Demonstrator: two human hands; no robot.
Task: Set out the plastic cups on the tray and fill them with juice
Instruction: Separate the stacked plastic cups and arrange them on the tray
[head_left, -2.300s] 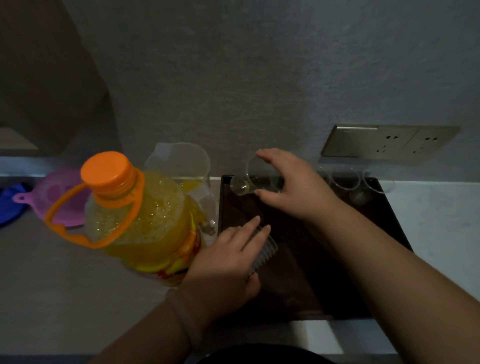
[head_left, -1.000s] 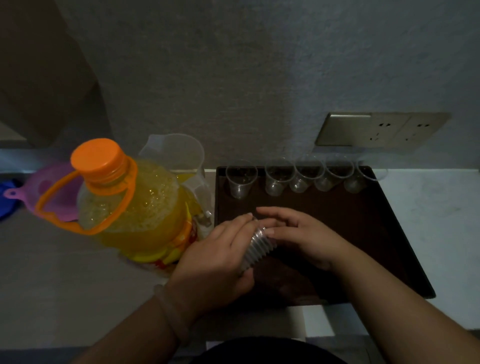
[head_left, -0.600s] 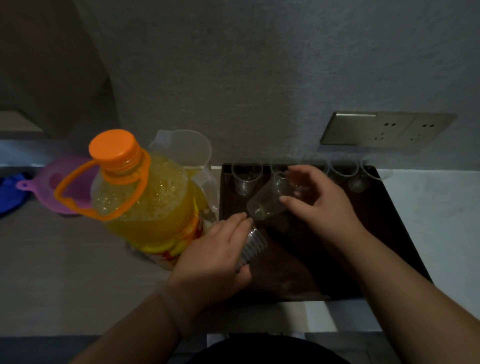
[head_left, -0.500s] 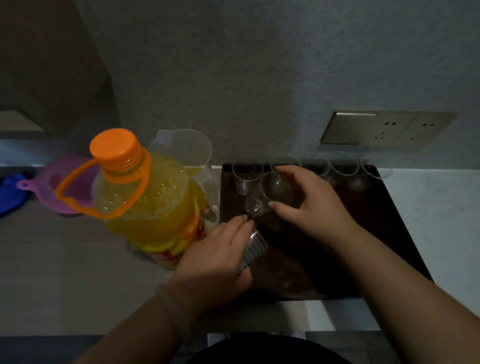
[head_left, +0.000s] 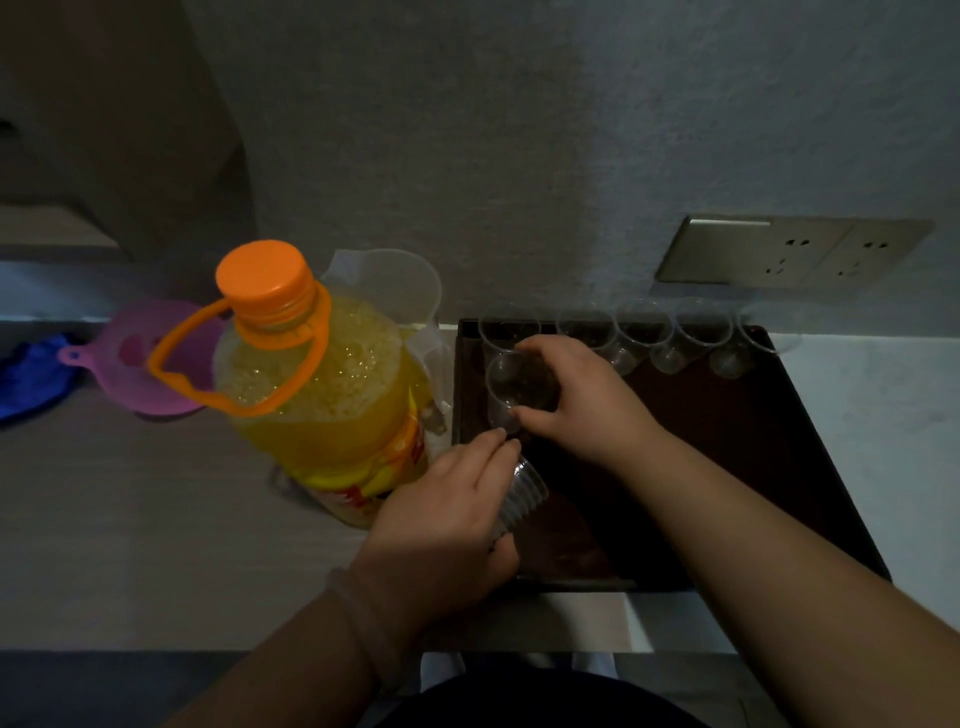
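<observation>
Kitchen counter, dim light: the right hand (head_left: 576, 400) grips a single clear cup (head_left: 511, 387) over the near-left part of the dark tray (head_left: 779, 467). The cup is just in front of the leftmost cup in the back row of cups (head_left: 698, 335), which stands along the tray's far edge.

From my station, the relation that counts is between this cup and the row. The cup sits on the near side of the row and opens a second line, with bare tray running away to its right. Its long axis is close to upright, with the mouth up and toward the camera and the base down. I cannot tell whether the base has met the tray. The thumb curls round the cup's near side and the fingers wrap its far side, with the forearm crossing the tray from the lower right.

The left hand (head_left: 441, 519) is nearer to me. It is closed round the stack of cups (head_left: 522, 499), which lies tilted at the tray's left edge with its open end pointing up and right, toward the right hand. I judge the supply to be just beside the working hand.

No cup holds juice. The juice bottle (head_left: 311, 395) stands capped on the counter to the left of the tray.
</observation>
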